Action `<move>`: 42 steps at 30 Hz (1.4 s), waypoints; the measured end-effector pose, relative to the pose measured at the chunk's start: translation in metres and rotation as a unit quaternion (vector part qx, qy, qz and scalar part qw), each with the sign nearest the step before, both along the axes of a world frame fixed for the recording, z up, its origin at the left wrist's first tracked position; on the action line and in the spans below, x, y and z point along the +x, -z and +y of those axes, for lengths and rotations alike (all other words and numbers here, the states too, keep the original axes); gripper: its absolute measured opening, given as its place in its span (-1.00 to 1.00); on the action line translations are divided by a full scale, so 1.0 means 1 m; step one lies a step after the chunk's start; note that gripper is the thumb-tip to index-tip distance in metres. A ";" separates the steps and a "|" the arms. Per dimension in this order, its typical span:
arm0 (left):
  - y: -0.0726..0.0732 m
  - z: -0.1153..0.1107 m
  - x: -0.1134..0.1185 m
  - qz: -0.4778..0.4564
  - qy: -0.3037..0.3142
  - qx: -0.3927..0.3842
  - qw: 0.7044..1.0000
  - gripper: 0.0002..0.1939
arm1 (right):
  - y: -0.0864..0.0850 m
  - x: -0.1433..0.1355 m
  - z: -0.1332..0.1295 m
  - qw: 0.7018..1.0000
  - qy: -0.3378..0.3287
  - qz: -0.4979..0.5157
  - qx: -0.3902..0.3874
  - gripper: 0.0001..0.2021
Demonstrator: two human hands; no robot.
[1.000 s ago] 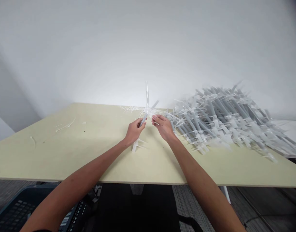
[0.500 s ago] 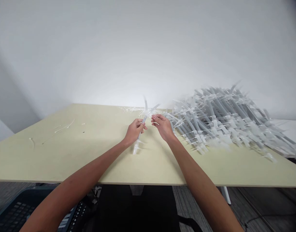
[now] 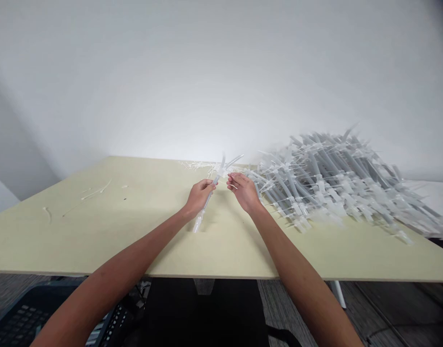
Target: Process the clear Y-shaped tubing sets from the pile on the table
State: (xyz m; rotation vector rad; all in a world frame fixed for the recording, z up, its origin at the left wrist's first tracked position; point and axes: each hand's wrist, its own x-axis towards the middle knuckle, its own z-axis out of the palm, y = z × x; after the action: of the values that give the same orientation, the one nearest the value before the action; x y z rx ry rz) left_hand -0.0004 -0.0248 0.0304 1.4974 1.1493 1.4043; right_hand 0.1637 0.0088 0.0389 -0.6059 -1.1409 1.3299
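My left hand [image 3: 201, 195] is closed around the middle of a clear plastic tube assembly [image 3: 206, 206]. It slants up and away from me, its wider clear end [image 3: 197, 223] over the table near me. At the far end it forks into two short branches [image 3: 235, 160] at a whitish joint. Just right of this joint is my right hand [image 3: 243, 190], its thumb and fingers pinched together. What the pinch holds, if anything, is too small to make out. Behind the hands lie several thin white cable ties [image 3: 199, 165].
A large heap of similar tube assemblies [image 3: 326, 178] covers the right side of the pale yellow table [image 3: 134, 241]. A few loose cable ties [image 3: 94, 193] lie at the left. Below the front edge are a dark plastic basket [image 3: 26, 308] and a black chair [image 3: 207, 318].
The tube assembly has turned slightly in my left hand: its near end has moved left and its forked end right. My right hand stays beside the joint.
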 end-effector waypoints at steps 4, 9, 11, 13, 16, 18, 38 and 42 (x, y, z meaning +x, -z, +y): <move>0.002 0.002 0.001 -0.019 0.005 -0.017 1.000 -0.75 | 0.000 -0.002 0.000 1.000 0.014 -0.020 0.011 -0.78; 0.006 0.006 0.002 -0.021 -0.029 -0.010 0.999 -0.68 | 0.001 -0.005 -0.001 0.998 0.033 -0.037 0.033 -0.69; 0.005 0.006 0.002 -0.019 -0.025 -0.005 0.999 -0.66 | 0.003 -0.005 0.001 0.998 0.034 -0.034 0.030 -0.68; 0.004 0.004 0.002 -0.017 -0.016 -0.006 1.000 -0.64 | 0.005 -0.005 0.003 0.999 0.037 -0.027 0.022 -0.70; 0.001 0.001 0.002 -0.010 -0.004 -0.006 1.000 -0.64 | 0.007 -0.002 0.007 0.999 0.039 -0.024 0.007 -0.74; 0.002 0.001 0.001 -0.005 -0.001 -0.002 1.000 -0.65 | 0.007 -0.001 0.008 0.999 0.039 -0.023 -0.001 -0.74; 0.003 -0.002 0.000 -0.040 0.038 -0.024 0.998 -0.65 | 0.002 -0.003 0.000 0.999 -0.023 -0.010 -0.025 -0.75; -0.001 -0.005 0.003 -0.039 0.057 -0.037 0.997 -0.66 | 0.003 -0.003 0.002 0.999 -0.015 -0.021 -0.024 -0.75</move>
State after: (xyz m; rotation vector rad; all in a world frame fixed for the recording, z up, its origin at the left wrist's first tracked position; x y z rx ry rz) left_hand 0.0022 -0.0298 0.0314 1.4218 1.0390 1.3176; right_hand 0.1606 0.0104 0.0357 -0.6558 -1.1584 1.3792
